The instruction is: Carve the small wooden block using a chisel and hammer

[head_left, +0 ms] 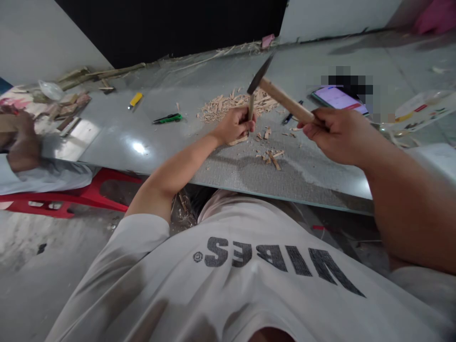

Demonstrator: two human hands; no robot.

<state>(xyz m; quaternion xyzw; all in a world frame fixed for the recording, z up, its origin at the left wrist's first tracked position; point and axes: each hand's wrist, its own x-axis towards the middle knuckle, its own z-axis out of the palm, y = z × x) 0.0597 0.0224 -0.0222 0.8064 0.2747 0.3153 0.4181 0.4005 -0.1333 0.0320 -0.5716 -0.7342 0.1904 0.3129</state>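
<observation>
My right hand (335,133) is wrapped round the wooden handle of a hammer (285,99). Its dark head is raised over the table, at the top of an upright chisel-like tool (251,107). My left hand (237,124) grips that thin tool. Under the left hand lies a piece of wood (238,140), mostly hidden by the fingers. Behind the hand spreads a heap of wood chips (221,105), and a few loose splinters (274,159) lie nearer the table's front edge.
On the grey table (171,152) lie a green-black cutter (167,118), a yellow cutter (135,101) and a phone (340,99). At far left are another person's arm (24,142), wood pieces and a red chair (103,192). A plastic package (420,114) sits at right.
</observation>
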